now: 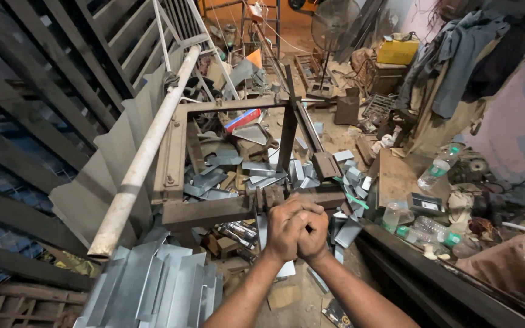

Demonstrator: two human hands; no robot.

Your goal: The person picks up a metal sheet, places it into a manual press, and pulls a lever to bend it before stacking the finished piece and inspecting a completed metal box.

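Both hands meet at lower centre of the frame, clasped one around the other. Left hand [282, 229] and right hand [314, 234] are both curled closed and pressed together; whether anything sits inside the grip cannot be told. Forearms rise from the bottom edge.

The knuckles sit just below a small rusty vise [268, 197], which is fixed on the near rail of a rusty metal frame [214, 212]. The frame is a square of angle iron filling the centre of the picture, with an upright bar [287, 136] at its far right corner.

Inside and under the frame: a heap of cut grey metal pieces [223, 179], and a red and blue can [242, 120] lying toward the far side.

Lower left: a stack of galvanised sheet strips [153, 285]. A long pale pipe [144, 155] runs diagonally from upper centre down to lower left, resting along the frame's left side.

Right of the hands: clear plastic bottles [435, 167] with green caps, near a flat rusty plate [399, 176].

Upper centre: a standing fan [334, 24]. Upper right: a yellow box [397, 51] and hanging clothes [457, 61].
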